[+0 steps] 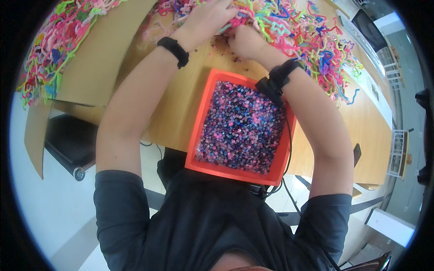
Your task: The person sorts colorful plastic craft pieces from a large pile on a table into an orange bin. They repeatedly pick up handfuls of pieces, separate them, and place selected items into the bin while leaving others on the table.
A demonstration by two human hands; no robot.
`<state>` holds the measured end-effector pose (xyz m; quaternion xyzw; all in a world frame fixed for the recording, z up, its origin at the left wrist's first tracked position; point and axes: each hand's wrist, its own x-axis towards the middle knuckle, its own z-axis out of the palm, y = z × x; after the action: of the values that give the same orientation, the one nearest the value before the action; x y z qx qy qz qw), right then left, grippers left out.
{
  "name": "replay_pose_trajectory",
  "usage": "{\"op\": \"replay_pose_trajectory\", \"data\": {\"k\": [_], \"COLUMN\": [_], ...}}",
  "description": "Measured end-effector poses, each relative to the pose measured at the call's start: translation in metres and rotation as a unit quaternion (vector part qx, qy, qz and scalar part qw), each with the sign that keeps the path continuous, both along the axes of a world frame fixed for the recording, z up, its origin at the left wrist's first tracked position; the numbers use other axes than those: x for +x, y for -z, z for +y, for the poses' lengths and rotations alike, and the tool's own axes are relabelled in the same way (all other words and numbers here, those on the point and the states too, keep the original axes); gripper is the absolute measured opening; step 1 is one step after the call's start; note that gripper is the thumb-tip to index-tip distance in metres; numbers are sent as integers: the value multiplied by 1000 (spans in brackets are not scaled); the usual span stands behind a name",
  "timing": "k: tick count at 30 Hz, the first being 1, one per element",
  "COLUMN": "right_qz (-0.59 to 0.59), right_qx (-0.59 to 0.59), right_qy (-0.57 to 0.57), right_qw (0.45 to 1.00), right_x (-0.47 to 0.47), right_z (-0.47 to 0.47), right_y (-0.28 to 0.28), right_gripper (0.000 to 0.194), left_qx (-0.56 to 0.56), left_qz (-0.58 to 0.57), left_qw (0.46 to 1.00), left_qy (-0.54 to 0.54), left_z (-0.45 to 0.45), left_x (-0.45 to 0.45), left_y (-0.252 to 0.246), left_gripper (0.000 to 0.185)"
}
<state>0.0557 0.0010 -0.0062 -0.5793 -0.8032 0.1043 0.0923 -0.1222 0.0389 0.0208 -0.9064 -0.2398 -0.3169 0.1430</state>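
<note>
At the top of the view, my left hand [217, 15] reaches over a tangled heap of coloured chenille stems [288, 27]; its fingertips are partly lost among them. My right hand [247, 41] is curled at the near edge of the same heap, just above the wood-grain tabletop. Whether either hand grips a stem cannot be made out. Small loose beads [236, 59] lie scattered on the table below the hands. Nearer my body sits an orange-red rectangular tray [193, 149], filled with shiny round beads [242, 125] in pink, blue, purple and clear tones.
On the left, a cardboard box [98, 50] with raised flaps holds more chenille stems [61, 50]. A black seat [69, 142] stands under it. A black cable [290, 145] runs down from my right wrist strap past the tray. A dark phone-like object [357, 154] lies at the right.
</note>
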Motion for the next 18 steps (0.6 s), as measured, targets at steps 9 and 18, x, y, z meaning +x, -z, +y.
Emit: {"op": "replay_pose_trajectory", "data": {"k": [9, 18], "right_qz": [229, 235], "right_qx": [-41, 39], "right_qy": [47, -68], "right_qw": [972, 969], "right_x": [15, 31], "right_z": [16, 6], "right_y": [10, 10], "right_gripper": [45, 34], "left_qx": [-148, -276], "left_qz": [-238, -35], "left_qw": [960, 936], "left_qy": [-12, -216], "left_z": [-17, -31], "left_x": [-26, -106], "left_y": [1, 89], "left_gripper": [21, 51]}}
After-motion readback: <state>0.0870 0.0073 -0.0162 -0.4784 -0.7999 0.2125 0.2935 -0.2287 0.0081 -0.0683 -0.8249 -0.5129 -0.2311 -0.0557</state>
